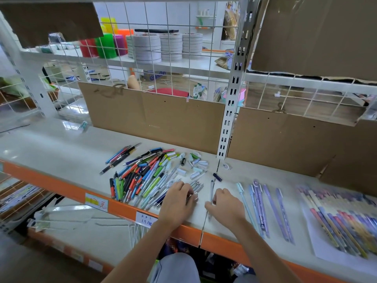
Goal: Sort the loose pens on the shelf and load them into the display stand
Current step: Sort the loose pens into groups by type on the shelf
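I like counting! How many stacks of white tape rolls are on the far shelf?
3, side by side behind the wire grid: left stack, middle stack, right stack. More may hide behind.

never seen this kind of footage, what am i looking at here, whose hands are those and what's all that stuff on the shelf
There is no machine here. A person wears a camera on the head, looking down at their own two bare hands, and this one picture comes from it. They stand at a pale shelf with an orange front edge. On it lie a mixed heap of pens, some loose caps and a row of lilac pens further right. The left hand rests its curled fingers on a small bunch of grey pens. The right hand pinches a single thin pen.
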The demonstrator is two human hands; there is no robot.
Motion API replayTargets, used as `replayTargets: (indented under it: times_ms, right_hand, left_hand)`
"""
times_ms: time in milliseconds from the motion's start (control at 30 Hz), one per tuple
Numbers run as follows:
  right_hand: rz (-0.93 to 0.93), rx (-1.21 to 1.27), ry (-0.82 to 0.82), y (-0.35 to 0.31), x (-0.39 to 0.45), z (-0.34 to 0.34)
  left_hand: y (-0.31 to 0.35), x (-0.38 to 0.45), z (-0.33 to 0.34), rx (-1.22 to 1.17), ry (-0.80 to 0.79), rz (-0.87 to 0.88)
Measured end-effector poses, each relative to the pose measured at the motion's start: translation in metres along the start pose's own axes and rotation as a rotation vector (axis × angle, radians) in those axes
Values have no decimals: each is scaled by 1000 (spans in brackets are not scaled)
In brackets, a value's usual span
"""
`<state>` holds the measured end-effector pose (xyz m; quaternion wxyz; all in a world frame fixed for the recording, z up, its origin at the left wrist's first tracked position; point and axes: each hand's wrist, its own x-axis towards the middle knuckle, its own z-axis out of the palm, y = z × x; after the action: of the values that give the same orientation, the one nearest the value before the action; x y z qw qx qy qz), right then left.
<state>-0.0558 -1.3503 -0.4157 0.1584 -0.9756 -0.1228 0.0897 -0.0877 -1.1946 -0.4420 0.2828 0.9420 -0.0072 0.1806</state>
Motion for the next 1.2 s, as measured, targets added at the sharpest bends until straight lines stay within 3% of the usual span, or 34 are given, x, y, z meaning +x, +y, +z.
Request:
replayTargets:
  times_ms: [300, 533, 633, 767, 933, 1200]
  right_hand:
    - [102, 321, 9, 8, 7, -12]
    - [-229, 303, 25, 4, 7, -23]
    - [-224, 339, 38, 7, 12, -23]
    - [-79, 446, 102, 19, 21, -23]
    - [-29, 400, 73, 29, 26, -12]
    - [-47, 276, 72, 22, 29, 4]
  left_hand:
    - [-2, 0, 1, 6, 15, 37]
    - [-5, 1, 1, 139, 45, 272]
    - [-3, 1, 1, 98, 13, 227]
    - [0, 0, -1, 39, -5, 97]
    - [1, -1, -1, 32, -62, -45]
    - [2, 0, -2, 22, -50, -105]
